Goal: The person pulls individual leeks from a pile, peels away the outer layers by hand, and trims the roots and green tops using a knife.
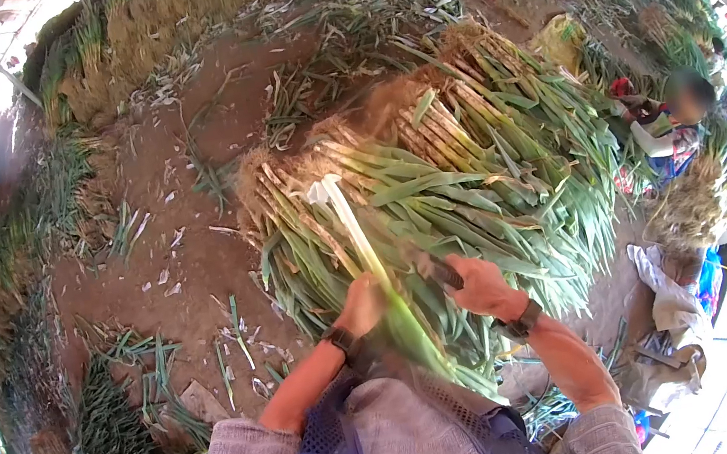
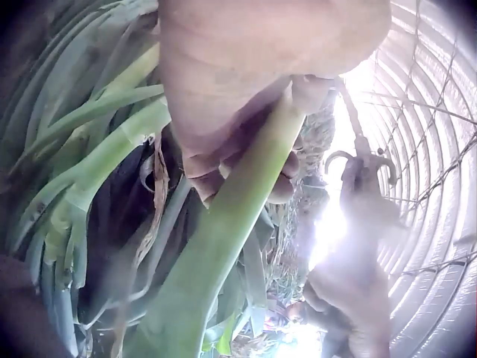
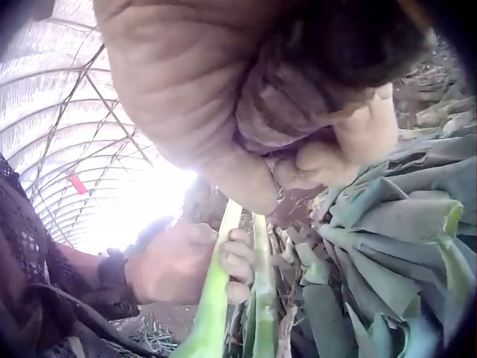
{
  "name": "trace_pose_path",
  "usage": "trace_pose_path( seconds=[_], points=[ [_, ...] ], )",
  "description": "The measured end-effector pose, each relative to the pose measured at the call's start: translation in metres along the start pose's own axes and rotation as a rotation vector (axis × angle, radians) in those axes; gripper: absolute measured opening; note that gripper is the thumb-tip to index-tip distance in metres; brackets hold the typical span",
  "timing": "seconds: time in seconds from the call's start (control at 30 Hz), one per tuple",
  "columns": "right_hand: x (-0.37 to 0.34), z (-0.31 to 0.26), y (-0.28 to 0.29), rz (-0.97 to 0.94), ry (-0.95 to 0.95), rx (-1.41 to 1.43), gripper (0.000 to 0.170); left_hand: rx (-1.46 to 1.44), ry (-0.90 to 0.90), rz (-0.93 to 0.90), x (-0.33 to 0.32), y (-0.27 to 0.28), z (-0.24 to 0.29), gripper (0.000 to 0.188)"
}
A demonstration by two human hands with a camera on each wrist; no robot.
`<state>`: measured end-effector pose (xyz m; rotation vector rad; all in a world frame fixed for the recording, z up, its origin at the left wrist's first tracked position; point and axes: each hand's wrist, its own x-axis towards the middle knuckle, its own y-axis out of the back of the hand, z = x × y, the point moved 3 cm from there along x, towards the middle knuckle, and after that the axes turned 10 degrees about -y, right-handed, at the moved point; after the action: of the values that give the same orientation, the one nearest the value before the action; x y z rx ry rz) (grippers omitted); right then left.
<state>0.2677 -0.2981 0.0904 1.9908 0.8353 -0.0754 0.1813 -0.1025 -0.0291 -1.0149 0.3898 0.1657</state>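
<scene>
Brown earth floor beneath piled leeks and scattered leaf scraps.

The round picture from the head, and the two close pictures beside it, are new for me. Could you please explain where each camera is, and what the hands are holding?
There is no machine here: a person works with two bare hands. The round picture comes from a camera worn on the head, looking forward and down. The close pictures come from cameras worn on the wrists, one for each hand. The left hand grips a long stalk, white at one end and green towards the other. The right hand holds a dark tool; its far end is blurred. In front, a pile of leafy stalks lies on the brown ground.
</scene>
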Motion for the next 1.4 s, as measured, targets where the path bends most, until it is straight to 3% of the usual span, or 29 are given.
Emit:
trace_pose_path(
  seconds=[0.2,0.23,0.4,0.53,0.6,0.63,0.67,0.73,0.8,0.87,0.9,0.93,1.0,1.13,1.3,1.4],
  points=[
    [-0.003,0.009,-0.013,-0.034,-0.034,0.025,0.031,-0.105,0.013,0.091,0.0,0.008,-0.006,0.026],
    [-0.001,0.014,-0.018,-0.061,-0.043,-0.015,0.033,0.045,0.014,0.293,0.002,0.015,-0.009,0.026],
    [-0.016,0.041,-0.054,-0.165,-0.11,-0.054,0.036,0.161,-0.035,0.528,-0.005,0.042,-0.012,0.014],
    [-0.035,0.054,-0.082,-0.205,-0.109,-0.028,0.032,0.392,-0.04,0.547,-0.012,0.072,-0.005,0.017],
    [-0.047,0.055,-0.092,-0.228,-0.096,0.033,0.032,0.926,0.025,0.663,-0.022,0.079,0.005,0.017],
    [-0.05,0.058,-0.101,-0.251,-0.142,-0.011,0.032,1.029,-0.003,0.667,-0.022,0.097,0.001,0.019],
    [-0.056,0.06,-0.108,-0.258,-0.15,-0.003,0.032,1.033,0.011,0.667,-0.022,0.114,-0.008,0.019],
    [-0.065,0.063,-0.116,-0.274,-0.203,0.051,0.03,1.016,-0.139,0.831,-0.026,0.125,-0.01,0.022],
    [-0.073,0.068,-0.127,-0.278,-0.215,0.058,0.031,0.935,-0.134,0.795,-0.029,0.136,-0.013,0.024],
    [-0.08,0.067,-0.132,-0.3,-0.187,0.082,0.033,0.664,-0.131,0.756,-0.03,0.148,-0.015,0.025],
    [-0.082,0.069,-0.136,-0.296,-0.198,0.084,0.033,0.59,0.022,0.806,-0.032,0.153,-0.015,0.029],
    [-0.085,0.069,-0.14,-0.284,-0.2,0.103,0.034,0.594,0.031,0.799,-0.034,0.154,-0.014,0.029],
    [-0.089,0.067,-0.143,-0.269,-0.212,0.123,0.034,0.403,-0.165,0.695,-0.037,0.154,-0.01,0.026],
    [-0.092,0.048,-0.139,-0.189,-0.24,0.167,0.033,0.14,-0.119,0.43,-0.023,0.144,0.0,0.021],
    [-0.098,0.023,-0.13,-0.049,-0.194,0.208,0.03,0.128,-0.142,0.123,0.005,0.086,0.05,0.028],
    [-0.095,0.01,-0.125,0.079,-0.243,0.148,0.029,0.198,-0.107,0.126,0.027,0.089,0.065,0.024]
  ],
)
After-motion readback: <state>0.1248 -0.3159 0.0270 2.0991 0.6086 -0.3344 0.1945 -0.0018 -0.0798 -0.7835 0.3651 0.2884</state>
